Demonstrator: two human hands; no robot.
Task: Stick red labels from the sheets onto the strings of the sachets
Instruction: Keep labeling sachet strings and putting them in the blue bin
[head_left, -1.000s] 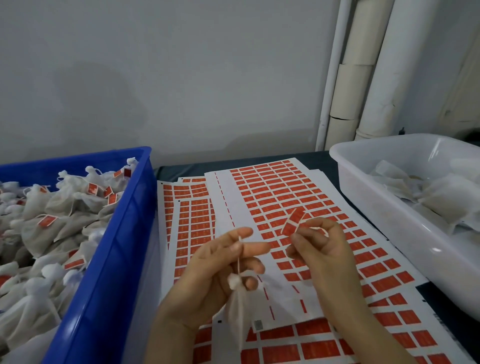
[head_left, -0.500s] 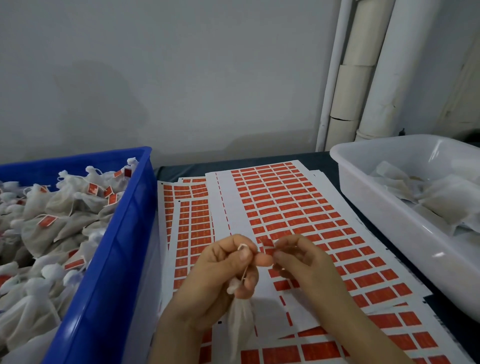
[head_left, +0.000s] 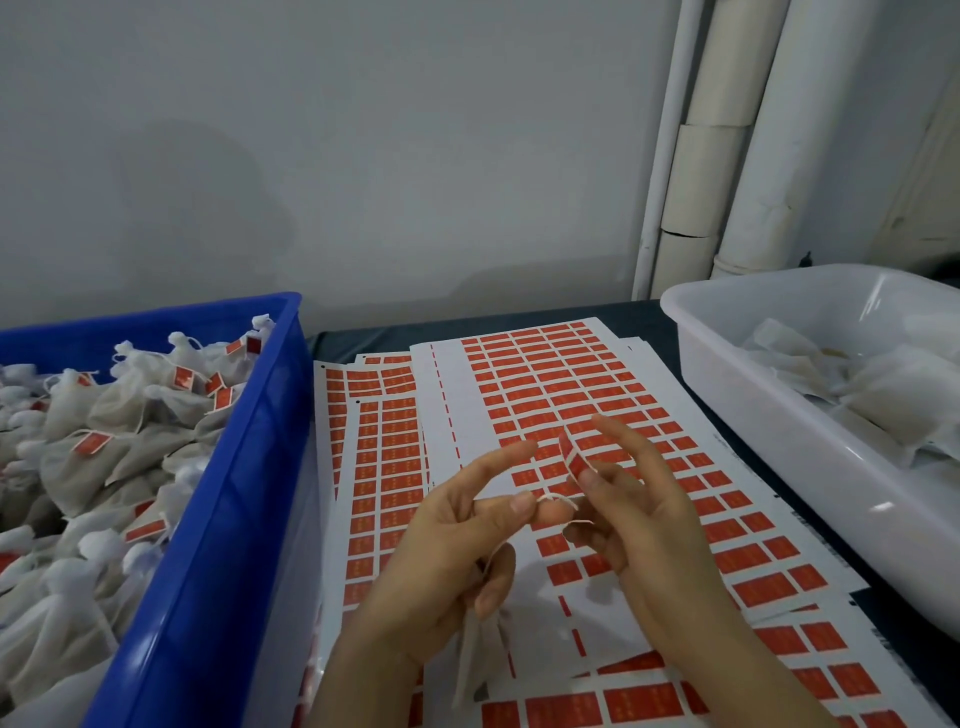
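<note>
Mid-frame: left hand (head_left: 447, 540) pinches sachet string (head_left: 558, 500); right hand (head_left: 639, 514) holds red label (head_left: 571, 460) (half-stuck?). Labelling step; next, fold label shut around string.

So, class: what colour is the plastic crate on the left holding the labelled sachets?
Blue. The blue plastic crate shows clearly in the head view.

Place: it looked like a small packing workshop.
Bins: a blue crate (head_left: 218, 519) was full of labelled sachets (head_left: 104, 426); a white tub (head_left: 779, 415) held others.
Tabletop: many label sheets (head_left: 545, 384) covered it.
Wall: bare, with white pipes (head_left: 769, 130).
</note>
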